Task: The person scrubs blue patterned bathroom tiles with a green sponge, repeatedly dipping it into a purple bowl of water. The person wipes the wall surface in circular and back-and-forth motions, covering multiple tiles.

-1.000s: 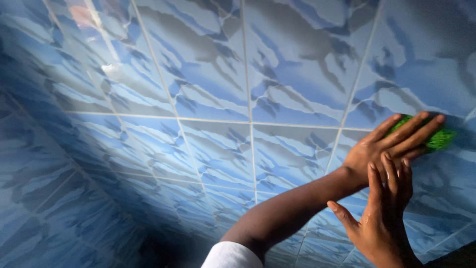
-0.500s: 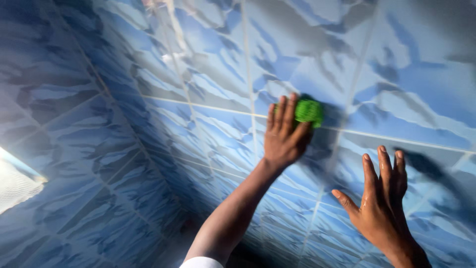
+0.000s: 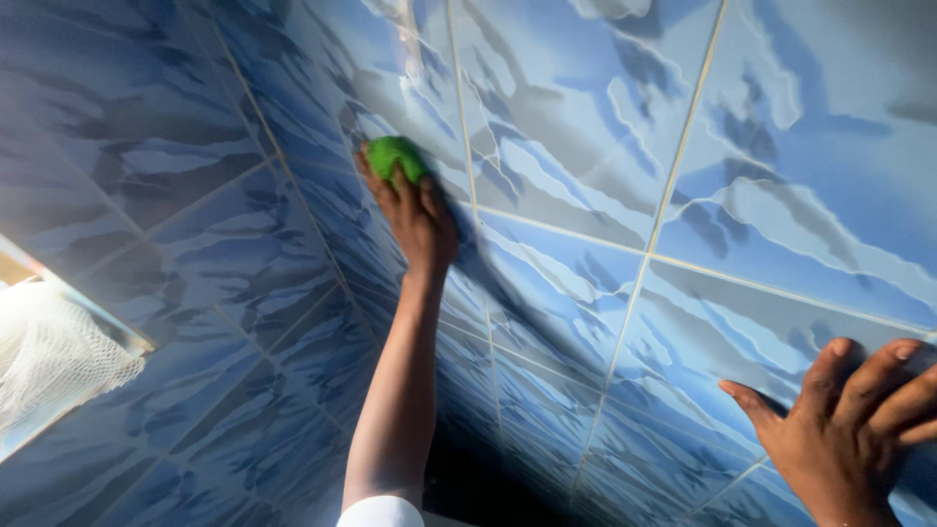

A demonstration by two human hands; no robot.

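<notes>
My left hand has swept the green scrubbing sponge leftward across the wall since half a second ago, from the middle of the tiles toward the corner, and my right hand has slid out to the lower right edge of the view. The glossy blue wall tiles with a grey and white wave pattern fill almost everything I see, split by pale grout lines that run up and across, and they meet a second, darker tiled wall at the corner on the left. At the far left edge a bright opening covered with white netting is set into that darker wall. My left arm stretches up from a white sleeve at the bottom of the view, casting a dark shadow on the tiles just to its right. My left hand is pressed over the sponge with the fingers curled on it, holding it flat against the tile close to the corner, so that only the sponge's upper part shows above my fingertips. My right hand is spread open and empty, with the fingers laid on the tile, well apart from the sponge.
</notes>
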